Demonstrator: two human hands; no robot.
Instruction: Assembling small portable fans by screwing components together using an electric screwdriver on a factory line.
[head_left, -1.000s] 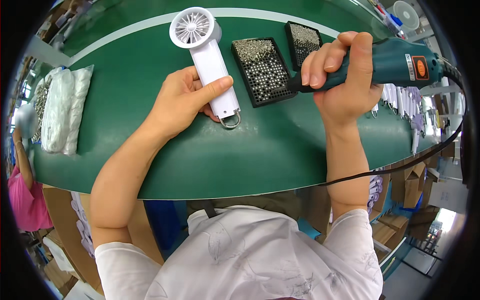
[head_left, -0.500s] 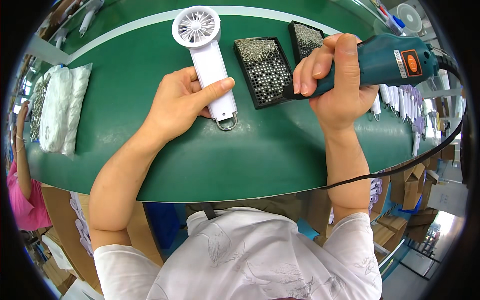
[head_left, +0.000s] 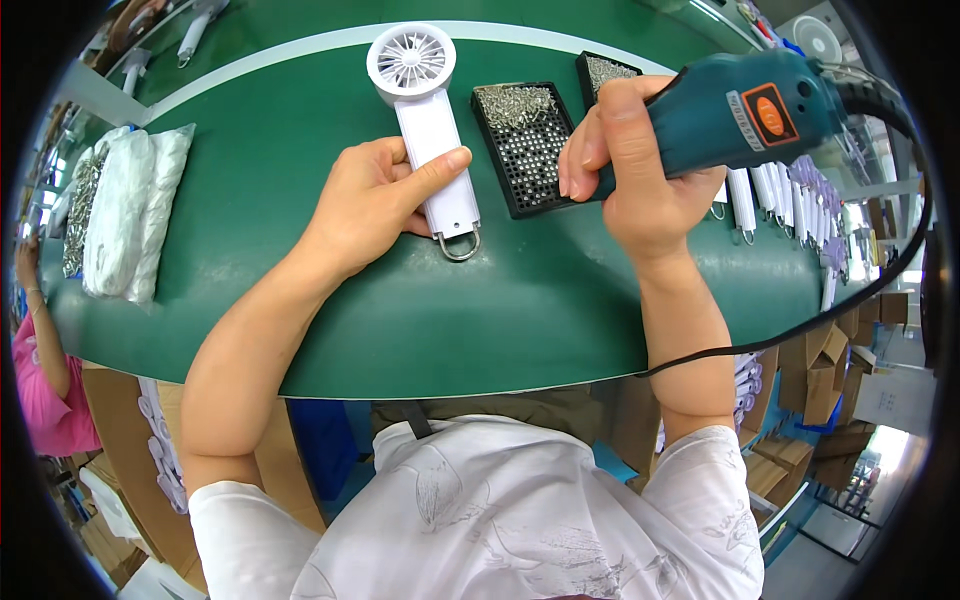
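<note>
My left hand (head_left: 375, 200) is closed round the white body of a handheld fan (head_left: 428, 128), thumb across its face. The fan's round grille points away from me, and a metal loop hangs at its near end. In my right hand (head_left: 640, 180) I grip a teal electric screwdriver (head_left: 740, 112), tilted with its dark nose down to the left. That nose is beside the right edge of a black screw tray (head_left: 530, 165), partly covered by my fingers; whether it touches a screw I cannot tell. Small silver screws stand in the tray's holes, with a loose heap at its far end.
A second black tray (head_left: 607, 72) of screws lies behind my right hand. White fans (head_left: 790, 200) lie in a row at the right. Clear plastic bags (head_left: 125, 215) rest at the left of the green table (head_left: 480, 340). The screwdriver's black cord (head_left: 800, 335) loops past my right forearm.
My right hand has moved left and slightly down with the screwdriver, bringing its nose nearer the screw tray. The left hand still holds the fan, which appears slightly lower and to the right.
</note>
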